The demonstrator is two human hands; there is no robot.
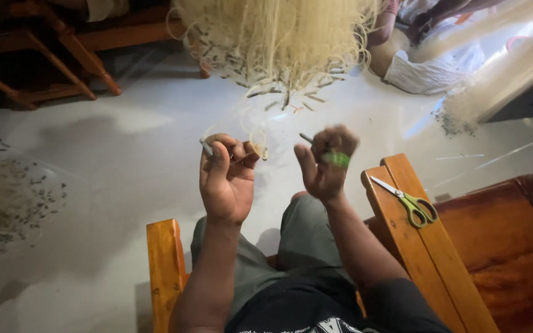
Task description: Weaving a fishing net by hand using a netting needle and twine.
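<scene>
Both hands are up in front of the knees: left hand (pixel 226 179) pinches a small grey weight (pixel 206 147), right hand (pixel 325 163) pinches another plus something green. Past them hangs the net (pixel 276 37), probably light, limp and snaggy, best gripped at the weights.

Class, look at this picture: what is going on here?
A seated person works on a pale fishing net hanging in front of them. The left hand pinches a small grey sinker and a strand of the net; the right hand holds another grey piece and something green. Green-handled scissors lie unused on the wooden armrest at the right.
</scene>
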